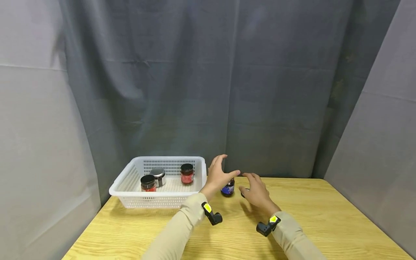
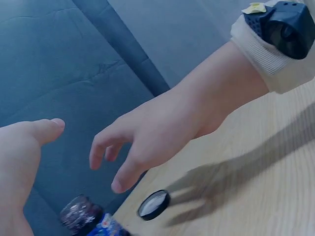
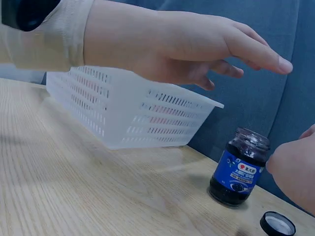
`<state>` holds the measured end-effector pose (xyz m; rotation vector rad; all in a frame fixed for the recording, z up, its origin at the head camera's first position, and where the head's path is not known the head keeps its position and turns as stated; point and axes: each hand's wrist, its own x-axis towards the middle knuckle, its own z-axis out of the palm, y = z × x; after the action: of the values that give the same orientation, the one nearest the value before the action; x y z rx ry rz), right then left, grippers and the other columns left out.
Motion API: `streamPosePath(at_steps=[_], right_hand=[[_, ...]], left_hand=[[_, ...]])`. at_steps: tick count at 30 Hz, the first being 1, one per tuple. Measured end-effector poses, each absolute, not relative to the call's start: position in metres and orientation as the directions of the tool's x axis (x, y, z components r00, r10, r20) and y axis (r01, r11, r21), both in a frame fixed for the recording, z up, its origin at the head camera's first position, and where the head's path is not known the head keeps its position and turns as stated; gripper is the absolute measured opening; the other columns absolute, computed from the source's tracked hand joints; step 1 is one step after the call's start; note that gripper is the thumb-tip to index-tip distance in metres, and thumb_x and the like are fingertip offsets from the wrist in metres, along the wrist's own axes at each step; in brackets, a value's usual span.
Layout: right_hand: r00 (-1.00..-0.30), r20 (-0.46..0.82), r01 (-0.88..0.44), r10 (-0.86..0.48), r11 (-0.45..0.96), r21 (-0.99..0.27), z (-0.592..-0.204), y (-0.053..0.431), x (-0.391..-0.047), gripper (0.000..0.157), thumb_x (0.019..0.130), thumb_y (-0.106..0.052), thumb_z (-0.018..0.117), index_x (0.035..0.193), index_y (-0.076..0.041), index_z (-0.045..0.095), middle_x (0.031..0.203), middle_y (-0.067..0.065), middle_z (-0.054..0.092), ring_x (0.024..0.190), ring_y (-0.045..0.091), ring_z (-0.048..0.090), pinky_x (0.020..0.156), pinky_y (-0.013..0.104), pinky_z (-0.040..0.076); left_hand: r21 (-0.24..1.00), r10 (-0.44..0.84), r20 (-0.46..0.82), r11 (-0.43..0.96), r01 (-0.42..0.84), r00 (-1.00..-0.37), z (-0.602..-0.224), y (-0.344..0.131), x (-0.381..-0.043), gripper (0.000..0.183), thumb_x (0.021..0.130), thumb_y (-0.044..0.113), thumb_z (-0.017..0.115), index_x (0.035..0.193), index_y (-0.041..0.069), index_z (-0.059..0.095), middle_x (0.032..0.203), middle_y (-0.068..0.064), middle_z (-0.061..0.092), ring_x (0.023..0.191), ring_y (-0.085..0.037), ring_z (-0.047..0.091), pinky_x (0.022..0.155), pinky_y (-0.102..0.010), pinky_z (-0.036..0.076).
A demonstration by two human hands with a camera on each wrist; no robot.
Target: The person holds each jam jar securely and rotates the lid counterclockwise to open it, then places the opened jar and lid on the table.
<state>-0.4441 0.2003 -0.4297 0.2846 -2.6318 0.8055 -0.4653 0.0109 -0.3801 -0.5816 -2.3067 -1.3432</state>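
Observation:
A glass jar (image 3: pixel 237 169) with a blue label and dark contents stands uncapped on the table, its threaded neck bare in the right wrist view. Beside it lies a black lid (image 2: pixel 154 204), its pale inner side facing up. My left hand (image 1: pixel 218 179) is raised near the jar, thumb and fingers spread, holding nothing. To the right, my right hand (image 1: pixel 257 191) hovers over the lid with loosely bent fingers and nothing in them. In the head view the left hand covers the jar's top and the right hand covers part of the lid.
A white perforated basket (image 1: pixel 149 199) stands on the left of the wooden table (image 1: pixel 312 216). Inside are two red-labelled jars with black lids (image 1: pixel 187 174) (image 1: pixel 148 182) and one silver-lidded jar (image 1: pixel 158 176). Grey curtain (image 1: pixel 260 90) hangs behind the table.

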Motion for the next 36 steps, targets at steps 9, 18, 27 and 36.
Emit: streamPosePath(at_steps=[9, 18, 27, 36], right_hand=[[-0.917, 0.383, -0.302, -0.109, 0.818, -0.489, -0.419, 0.192, -0.438, 0.059, 0.102, -0.030, 0.065, 0.154, -0.010, 0.046, 0.160, 0.026, 0.030, 0.138, 0.055, 0.037, 0.102, 0.076, 0.034], [-0.888, 0.423, -0.374, -0.179, 0.816, -0.441, -0.410, 0.180, -0.436, 0.056, 0.101, -0.030, 0.067, 0.151, -0.011, 0.049, 0.160, 0.026, 0.031, 0.136, 0.056, 0.039, 0.101, 0.076, 0.035], [-0.820, 0.517, -0.472, -0.245, 0.800, -0.371, -0.400, 0.153, -0.421, 0.054, 0.102, -0.034, 0.067, 0.150, -0.014, 0.052, 0.161, 0.021, 0.033, 0.138, 0.052, 0.038, 0.102, 0.076, 0.033], [-0.743, 0.556, -0.598, -0.374, 0.743, -0.300, -0.395, 0.106, -0.400, 0.048, 0.107, -0.040, 0.058, 0.150, -0.019, 0.055, 0.162, 0.016, 0.035, 0.144, 0.044, 0.035, 0.108, 0.072, 0.032]], left_hand=[[0.751, 0.087, 0.475, 0.479, 0.455, -0.876, -0.362, -0.023, -0.473, 0.076, 0.090, 0.043, 0.081, 0.152, 0.016, 0.046, 0.156, -0.011, 0.043, 0.139, -0.034, 0.045, 0.109, -0.053, 0.042], [0.752, 0.024, 0.459, 0.522, 0.403, -0.888, -0.352, -0.057, -0.477, 0.073, 0.088, 0.035, 0.084, 0.149, 0.014, 0.049, 0.154, -0.013, 0.044, 0.137, -0.035, 0.046, 0.109, -0.051, 0.042], [0.729, 0.004, 0.445, 0.579, 0.365, -0.896, -0.356, -0.084, -0.481, 0.080, 0.085, 0.030, 0.088, 0.152, 0.013, 0.047, 0.156, -0.015, 0.040, 0.137, -0.038, 0.046, 0.108, -0.053, 0.043], [0.733, -0.069, 0.429, 0.609, 0.303, -0.900, -0.366, -0.126, -0.485, 0.084, 0.081, 0.025, 0.091, 0.151, 0.009, 0.047, 0.154, -0.017, 0.043, 0.137, -0.038, 0.045, 0.109, -0.054, 0.041]])
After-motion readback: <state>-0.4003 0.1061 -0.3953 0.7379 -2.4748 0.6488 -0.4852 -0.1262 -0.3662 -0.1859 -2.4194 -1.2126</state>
